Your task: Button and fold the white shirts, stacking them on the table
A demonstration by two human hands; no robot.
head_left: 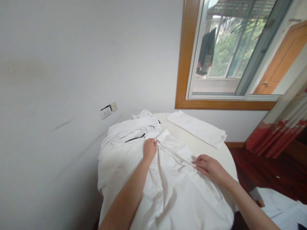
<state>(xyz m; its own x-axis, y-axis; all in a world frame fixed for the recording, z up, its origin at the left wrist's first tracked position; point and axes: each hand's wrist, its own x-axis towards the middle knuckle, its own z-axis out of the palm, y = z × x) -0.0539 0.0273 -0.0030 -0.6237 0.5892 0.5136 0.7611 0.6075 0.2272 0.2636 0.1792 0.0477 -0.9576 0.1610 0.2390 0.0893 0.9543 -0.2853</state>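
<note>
A large white cloth garment (pixel 172 188) is spread over a round table, its folds hanging towards me; its exact kind is hard to make out. My left hand (pixel 150 148) has its fingers closed on the gathered top of this garment, near the middle. Further right, my right hand (pixel 207 166) pinches the garment's seamed edge between thumb and fingers. A heap of crumpled white clothes (pixel 129 129) lies behind my left hand, and a thin black strip (pixel 135 138) shows at its near side.
A neatly folded white garment (pixel 196 127) rests at the back right of the white table (pixel 165 120). The wall with a socket (pixel 105 112) stands behind. At the lower right are papers or white cloth (pixel 278 204), and a red-and-white curtain (pixel 271 134) hangs by the window.
</note>
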